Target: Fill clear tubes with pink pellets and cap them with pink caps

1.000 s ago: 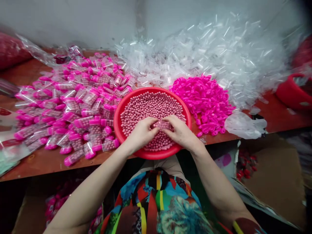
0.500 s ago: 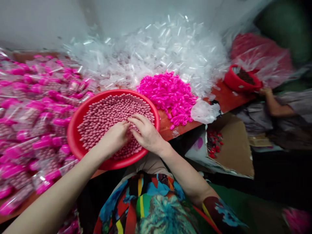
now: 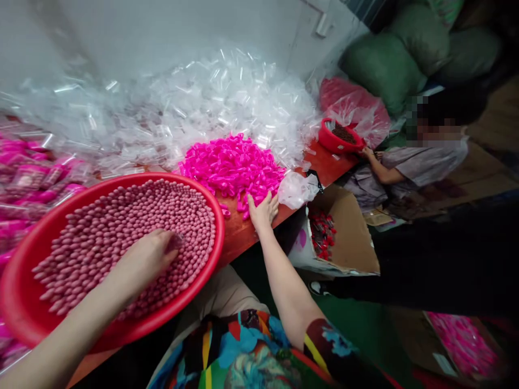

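Note:
A large red basin (image 3: pixel 220 221) full of small pink beads (image 3: pixel 133 216) stands on the table at the left. Over the beads, my left hand (image 3: pixel 148 256) is curled round a small clear plastic container (image 3: pixel 176 241), of which only the end shows. My right hand (image 3: pixel 264 212) reaches to the front edge of a heap of bright pink plastic caps (image 3: pixel 233 165). Its fingers are apart and touch the caps; whether one lies under them I cannot tell.
Clear plastic containers (image 3: pixel 227 97) are heaped along the wall. Filled, pink-capped containers (image 3: pixel 30 175) lie at far left. A white plastic bag (image 3: pixel 298 189) and an open carton (image 3: pixel 352 232) are at right. Beyond, a co-worker (image 3: pixel 421 162) touches a smaller red basin (image 3: pixel 330 143).
My right hand has left my left hand over the basin and moved right to the pink caps. My left hand stays above the beads. The view has turned right.

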A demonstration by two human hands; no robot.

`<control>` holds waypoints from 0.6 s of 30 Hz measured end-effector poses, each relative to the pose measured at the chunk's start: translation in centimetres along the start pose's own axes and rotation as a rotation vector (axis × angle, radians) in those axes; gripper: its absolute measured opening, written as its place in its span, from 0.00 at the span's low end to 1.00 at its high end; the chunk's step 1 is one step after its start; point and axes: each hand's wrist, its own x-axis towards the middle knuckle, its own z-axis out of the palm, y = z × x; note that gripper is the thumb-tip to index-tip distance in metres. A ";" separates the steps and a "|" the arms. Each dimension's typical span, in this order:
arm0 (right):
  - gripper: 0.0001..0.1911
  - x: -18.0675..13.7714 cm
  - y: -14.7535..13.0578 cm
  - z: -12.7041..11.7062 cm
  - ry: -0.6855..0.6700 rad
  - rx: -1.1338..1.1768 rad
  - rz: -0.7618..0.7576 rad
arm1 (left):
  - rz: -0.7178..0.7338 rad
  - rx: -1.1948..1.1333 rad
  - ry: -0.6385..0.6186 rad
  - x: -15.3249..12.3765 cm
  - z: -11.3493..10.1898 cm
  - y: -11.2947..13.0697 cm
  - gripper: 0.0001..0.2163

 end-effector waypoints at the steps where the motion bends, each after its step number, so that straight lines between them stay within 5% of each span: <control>1: 0.50 0.0 -0.9 0.4 -0.011 0.011 -0.004 | -0.008 0.014 -0.005 0.0 -0.2 0.3 0.14; 6: 0.51 0.7 -3.3 1.6 -0.137 0.057 -0.088 | -0.038 0.033 0.006 1.0 -1.5 2.6 0.14; 11: 0.48 3.4 -1.0 0.3 -0.408 0.098 -0.213 | -0.061 0.066 -0.037 2.9 -2.0 4.6 0.15; 15: 0.47 5.0 1.8 -0.7 -0.385 0.233 -0.403 | -0.107 0.033 0.025 4.0 -1.9 5.8 0.11; 18: 0.41 5.1 2.6 -1.3 -0.311 0.384 -0.496 | -0.165 -0.234 0.111 4.3 -1.1 6.6 0.06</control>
